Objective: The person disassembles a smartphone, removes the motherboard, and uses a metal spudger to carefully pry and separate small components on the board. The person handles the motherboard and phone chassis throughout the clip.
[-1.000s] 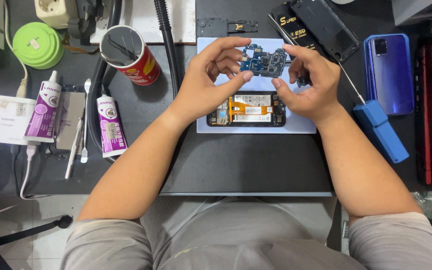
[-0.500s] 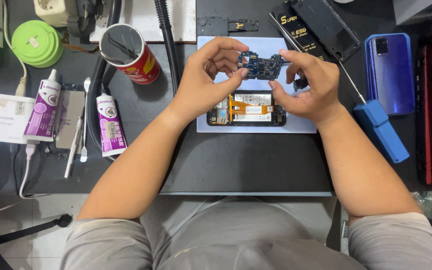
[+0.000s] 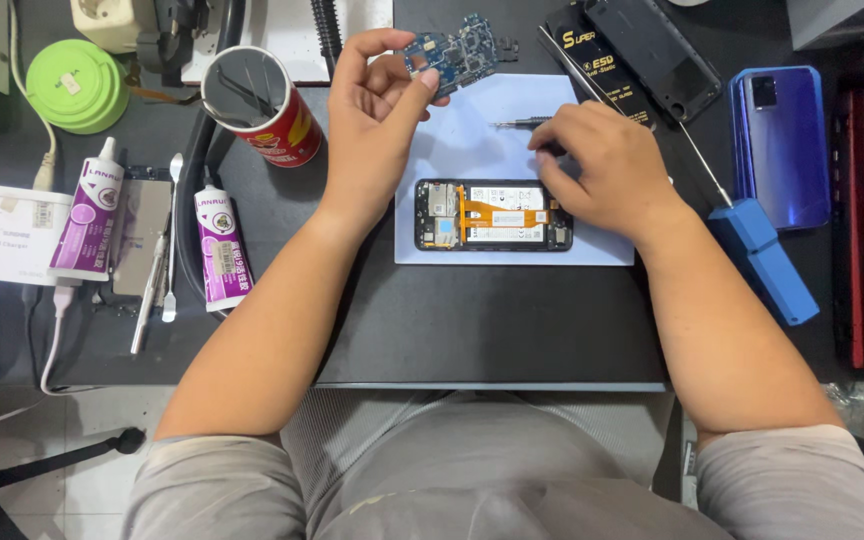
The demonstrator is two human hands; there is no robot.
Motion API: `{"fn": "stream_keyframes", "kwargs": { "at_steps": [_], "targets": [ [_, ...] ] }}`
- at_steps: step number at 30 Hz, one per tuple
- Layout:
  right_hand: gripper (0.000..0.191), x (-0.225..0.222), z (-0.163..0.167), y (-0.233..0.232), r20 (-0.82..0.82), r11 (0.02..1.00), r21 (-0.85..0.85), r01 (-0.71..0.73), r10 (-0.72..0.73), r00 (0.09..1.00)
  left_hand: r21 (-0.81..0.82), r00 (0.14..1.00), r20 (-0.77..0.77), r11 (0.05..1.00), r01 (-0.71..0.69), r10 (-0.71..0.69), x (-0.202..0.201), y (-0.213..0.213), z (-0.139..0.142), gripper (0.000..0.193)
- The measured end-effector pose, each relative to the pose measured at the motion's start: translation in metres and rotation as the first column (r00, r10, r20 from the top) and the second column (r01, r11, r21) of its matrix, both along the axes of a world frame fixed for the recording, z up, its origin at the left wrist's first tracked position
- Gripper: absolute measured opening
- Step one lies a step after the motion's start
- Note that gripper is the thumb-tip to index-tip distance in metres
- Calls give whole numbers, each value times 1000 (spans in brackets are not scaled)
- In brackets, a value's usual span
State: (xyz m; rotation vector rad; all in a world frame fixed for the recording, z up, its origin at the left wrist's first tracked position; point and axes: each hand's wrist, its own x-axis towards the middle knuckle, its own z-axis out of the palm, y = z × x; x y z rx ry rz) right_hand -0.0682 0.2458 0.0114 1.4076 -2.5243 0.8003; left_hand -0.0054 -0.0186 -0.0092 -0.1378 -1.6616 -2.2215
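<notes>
Blue circuit board (image 3: 460,47) in left hand (image 3: 377,130); one opened phone (image 3: 493,215), two glue tubes (image 3: 222,247).

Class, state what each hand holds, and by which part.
Left hand pinches the blue circuit board by its left end. Right hand rests on a screwdriver.

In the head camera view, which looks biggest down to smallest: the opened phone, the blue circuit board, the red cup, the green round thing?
1. Opened phone
2. Red cup and green round container, too alike to rank
3. Blue circuit board, held up nearer the camera, so really smaller still
</notes>
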Motion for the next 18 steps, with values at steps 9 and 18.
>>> {"fn": "stream_keyframes", "kwargs": {
  "at_steps": [9, 18],
  "targets": [
    [14, -13, -1, 17, -251, 955, -120, 270, -292, 923, 22, 999, -22, 999, 43, -43, 1, 5, -4, 34],
    [13, -26, -8, 19, -267, 912, -81, 402, -408, 873, -17, 994, -15, 994, 110, -110, 2, 9, 3, 35]
  ]
}}
